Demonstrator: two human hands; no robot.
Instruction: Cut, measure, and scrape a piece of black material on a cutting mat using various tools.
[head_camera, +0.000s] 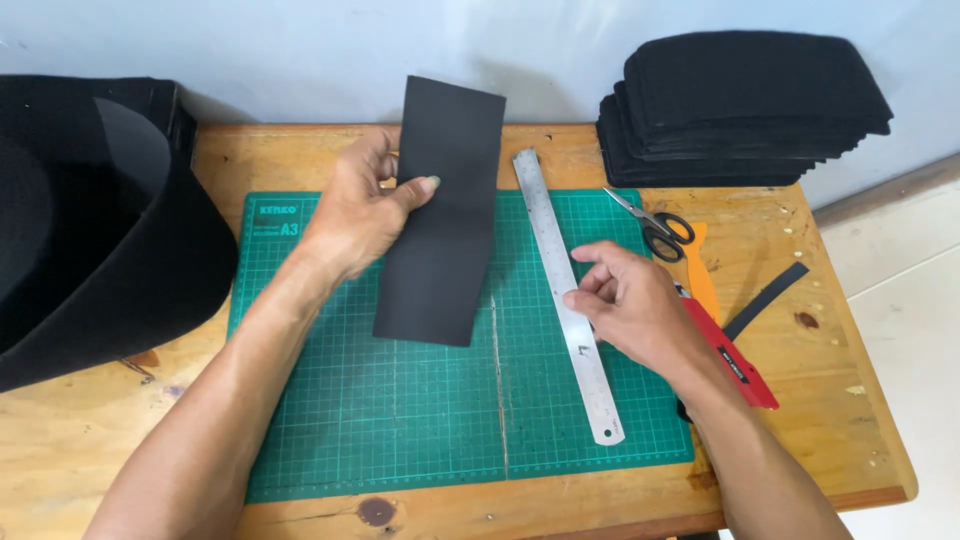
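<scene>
My left hand (362, 208) holds a black rectangular sheet (440, 215) by its left edge, thumb on top, lifted over the green cutting mat (420, 400). My right hand (630, 305) rests with its fingertips on a long steel ruler (560, 270) that lies diagonally on the mat's right half. A red utility knife (735, 360) lies just right of that hand, partly hidden under it.
A stack of black cut pieces (745, 105) sits at the table's back right corner. Black-handled scissors (655, 225) and a narrow black strip (770, 295) lie to the right of the mat. Large black material (90, 220) fills the left side. The wooden table (850, 440) ends at the right.
</scene>
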